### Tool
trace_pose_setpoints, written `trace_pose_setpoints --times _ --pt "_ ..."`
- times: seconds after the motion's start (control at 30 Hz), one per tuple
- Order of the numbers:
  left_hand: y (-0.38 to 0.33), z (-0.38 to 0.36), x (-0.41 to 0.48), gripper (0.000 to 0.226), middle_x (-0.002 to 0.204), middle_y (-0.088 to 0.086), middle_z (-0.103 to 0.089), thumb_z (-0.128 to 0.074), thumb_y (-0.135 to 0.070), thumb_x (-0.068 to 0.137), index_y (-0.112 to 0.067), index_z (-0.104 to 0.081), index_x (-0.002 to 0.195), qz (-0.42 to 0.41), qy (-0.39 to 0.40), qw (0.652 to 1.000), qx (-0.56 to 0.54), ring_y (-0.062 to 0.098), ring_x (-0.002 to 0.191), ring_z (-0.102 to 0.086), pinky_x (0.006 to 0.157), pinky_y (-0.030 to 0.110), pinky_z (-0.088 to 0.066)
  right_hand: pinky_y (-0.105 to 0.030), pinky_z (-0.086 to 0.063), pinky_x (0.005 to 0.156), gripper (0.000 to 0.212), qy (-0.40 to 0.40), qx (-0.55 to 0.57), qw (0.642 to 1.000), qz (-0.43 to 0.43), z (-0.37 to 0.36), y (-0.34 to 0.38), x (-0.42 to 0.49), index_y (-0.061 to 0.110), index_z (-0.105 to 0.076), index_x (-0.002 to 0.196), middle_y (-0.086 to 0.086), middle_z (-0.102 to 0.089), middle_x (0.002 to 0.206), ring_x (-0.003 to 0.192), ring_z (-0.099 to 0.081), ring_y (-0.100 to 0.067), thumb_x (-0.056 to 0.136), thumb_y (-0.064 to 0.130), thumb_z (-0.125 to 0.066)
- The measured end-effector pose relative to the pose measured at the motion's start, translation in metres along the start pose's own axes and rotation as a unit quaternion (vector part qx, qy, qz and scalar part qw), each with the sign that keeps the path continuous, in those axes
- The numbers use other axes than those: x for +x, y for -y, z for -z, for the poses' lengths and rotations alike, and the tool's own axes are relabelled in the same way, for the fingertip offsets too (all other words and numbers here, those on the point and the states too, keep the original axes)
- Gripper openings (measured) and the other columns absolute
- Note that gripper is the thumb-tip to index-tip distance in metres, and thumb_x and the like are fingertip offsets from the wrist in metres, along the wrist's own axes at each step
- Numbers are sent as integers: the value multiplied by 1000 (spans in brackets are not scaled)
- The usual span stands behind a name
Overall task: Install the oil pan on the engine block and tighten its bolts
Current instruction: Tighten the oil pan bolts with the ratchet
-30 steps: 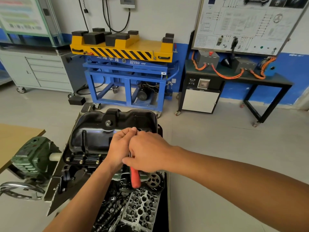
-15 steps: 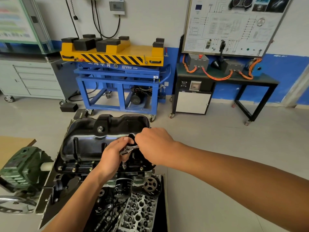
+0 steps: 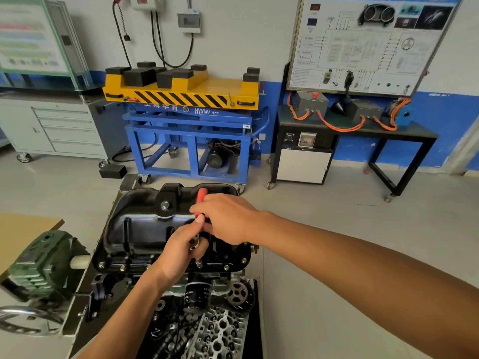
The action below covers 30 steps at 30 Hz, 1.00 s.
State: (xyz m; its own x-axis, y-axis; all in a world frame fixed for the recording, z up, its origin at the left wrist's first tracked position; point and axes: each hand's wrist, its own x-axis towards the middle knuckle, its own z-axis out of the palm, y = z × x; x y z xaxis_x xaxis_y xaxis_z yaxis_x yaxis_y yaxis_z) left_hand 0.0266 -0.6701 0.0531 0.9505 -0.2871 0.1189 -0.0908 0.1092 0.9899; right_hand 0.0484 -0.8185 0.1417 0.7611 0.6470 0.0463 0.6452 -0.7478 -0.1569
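A shiny black metal oil pan point(image 3: 145, 229) sits on top of the dark engine block point(image 3: 116, 278). It lies with its round belly up, and its flat rim rests on the block. Small silver bolts point(image 3: 226, 267) stick up along the near edge of the pan's rim.

Both hands are over the right part of the pan. The right hand point(image 3: 228, 218) is curled tight round the handle of a red-handled ratchet wrench point(image 3: 201, 195). The red end pokes out past the fingers toward the far edge of the pan. The left hand point(image 3: 181, 252) holds the silver head of the wrench with its fingers wrapped round it and the thumb on top. The silver tip below the left hand points down at the near edge of the rim, between two bolts.

Under the near edge of the pan hangs a black round oil filter point(image 3: 197, 296), and a grey toothed wheel point(image 3: 238, 294) is just beside it on the right. Lower down lies a silver metal cylinder head with many holes point(image 3: 217, 332). A green metal gearbox point(image 3: 44, 263) is at the left of the block.

Across the grey floor stands a yellow and blue lift cart point(image 3: 181, 99). To its right is a black desk point(image 3: 414, 136) with orange cables on it.
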Motion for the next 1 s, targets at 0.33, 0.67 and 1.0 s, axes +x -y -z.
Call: trace_pose_setpoints --times 0.33,0.67,1.0 --pt "5 -9 0 48 54 -3 -36 -56 -48 90 -2 -59 76 -31 -171 985 22 10 52 -33 56 23 -41 -36 -45 58 20 -18 -108 994 -22 7 -3 -15 17 -59 80 -2 -54 75 71 -56 -26 97 26 -53" --pt "7 -5 10 43 61 -5 -47 -45 -19 107 -25 -60 67 -11 -122 992 -20 9 58 -41 56 22 -39 -35 -49 56 45 -11 66 997 -29 -3 33 -29 19 -47 46 3 -43 46 50 -40 -9 87 30 -63" --pt "15 -5 9 26 81 6 -62 -52 -28 86 -12 -72 86 22 -100 993 -54 17 73 -54 62 27 -43 -26 -37 48 41 73 -26 996 -45 13 21 -34 19 -45 53 6 -43 48 49 -45 -10 86 25 -69"
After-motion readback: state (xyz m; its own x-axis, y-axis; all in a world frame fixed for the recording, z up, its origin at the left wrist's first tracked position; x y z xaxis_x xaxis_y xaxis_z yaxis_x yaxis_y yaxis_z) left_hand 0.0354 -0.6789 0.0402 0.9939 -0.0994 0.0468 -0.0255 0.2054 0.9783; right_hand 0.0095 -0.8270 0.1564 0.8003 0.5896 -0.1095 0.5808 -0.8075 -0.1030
